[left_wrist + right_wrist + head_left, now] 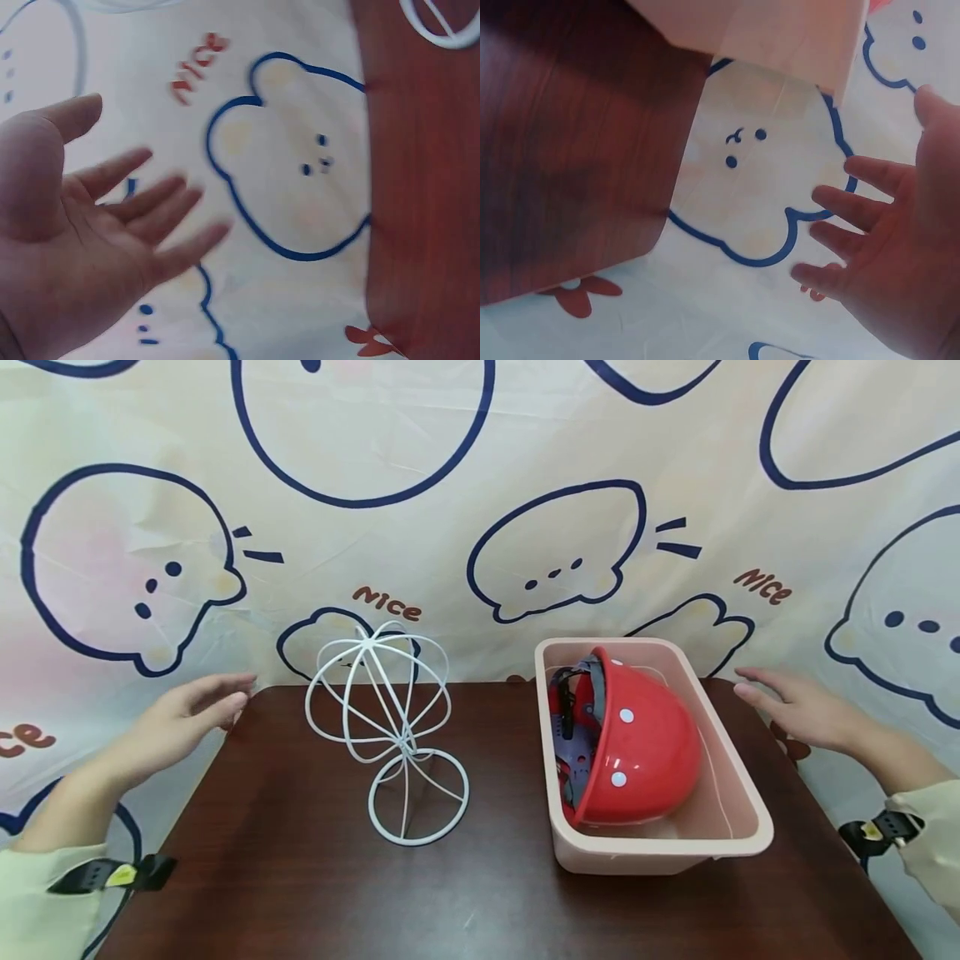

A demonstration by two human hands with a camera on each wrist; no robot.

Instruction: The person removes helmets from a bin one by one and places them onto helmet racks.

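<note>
A red helmet (pixel 652 743) with white dots lies on its side in a pink plastic bin (pixel 738 785), its grey inner padding and dark straps facing left. Left of the bin, a white wire stand (pixel 405 743) with a cage-like top and a ring base stands on the table. My left hand (pixel 187 722) is held off the table's left edge, fingers extended and holding nothing. Off the right edge, my right hand (pixel 806 710) is nearest to the bin, likewise with nothing in it. In the wrist views the left palm (pixel 82 240) and right palm (pixel 900 262) show spread fingers.
The dark brown wooden table (pixel 300 877) carries the stand and the bin. Behind it hangs a cream cloth (pixel 420 552) printed with blue-outlined cartoon faces. Dark straps (pixel 881 835) circle both wrists over pale sleeves.
</note>
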